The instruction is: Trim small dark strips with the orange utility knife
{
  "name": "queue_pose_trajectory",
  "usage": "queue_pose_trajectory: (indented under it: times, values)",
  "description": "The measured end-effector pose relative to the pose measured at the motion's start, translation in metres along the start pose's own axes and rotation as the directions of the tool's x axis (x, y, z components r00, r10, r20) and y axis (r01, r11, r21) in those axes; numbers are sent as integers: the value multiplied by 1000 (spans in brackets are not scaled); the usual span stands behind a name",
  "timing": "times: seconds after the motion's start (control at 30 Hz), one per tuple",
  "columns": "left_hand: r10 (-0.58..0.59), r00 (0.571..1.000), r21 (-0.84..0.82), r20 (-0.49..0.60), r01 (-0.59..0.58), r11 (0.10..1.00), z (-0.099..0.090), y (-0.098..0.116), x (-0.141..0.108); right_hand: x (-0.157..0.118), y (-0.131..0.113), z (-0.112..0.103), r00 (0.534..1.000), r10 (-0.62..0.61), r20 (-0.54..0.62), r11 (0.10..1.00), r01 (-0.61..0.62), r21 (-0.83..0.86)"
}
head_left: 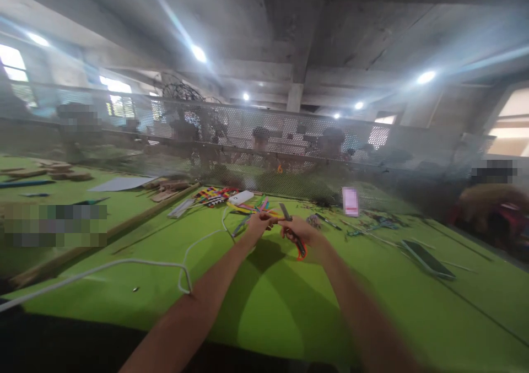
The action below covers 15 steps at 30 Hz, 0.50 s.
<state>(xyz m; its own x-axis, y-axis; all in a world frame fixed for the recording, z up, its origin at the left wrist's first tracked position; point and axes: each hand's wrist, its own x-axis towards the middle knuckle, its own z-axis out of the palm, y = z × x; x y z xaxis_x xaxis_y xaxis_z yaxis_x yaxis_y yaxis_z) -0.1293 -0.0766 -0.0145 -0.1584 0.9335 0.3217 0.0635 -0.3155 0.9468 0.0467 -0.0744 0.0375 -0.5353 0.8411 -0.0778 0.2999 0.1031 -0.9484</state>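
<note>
Partly hiding a yellow strip [275, 215], we are reaching forward, left hand [260, 223] pinching it, right hand [301, 230] clutching a dark tool [285, 212]

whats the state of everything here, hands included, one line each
left hand: fingers bent, what they grip unclear
right hand: closed on the tool
tool: held, tilted
cable: uncoiled, slack, curving
phone: lying flat, upper face dark
paper: unrolled, lying flat
white box: lying down, apparently shut
pen: lying down, cap unclear
</note>
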Motion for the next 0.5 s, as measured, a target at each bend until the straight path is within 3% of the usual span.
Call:
queue_pose_trajectory:
  times: [0.17, 0.33, 0.4, 0.5]
  values:
    - [-80, 996, -12, 33, 80, 997, 3, 14, -10, -4, 7, -3, 995, -10, -104, 1000, 8, -20]
    - [-70, 992, 159, 103, 53, 986, 6, 29, -20, 0, 15, -7, 968, 0, -250, 1000, 5, 19]
    - [-15, 988, 260, 154, -26, 965, 5, 46, -31, 0, 20, -10, 957, 14, -291, 999, -5, 32]
    - [74, 964, 364, 255, -167, 916, 6, 93, -70, -3, 24, -14, 949, -6, -314, 1000, 15, 27]
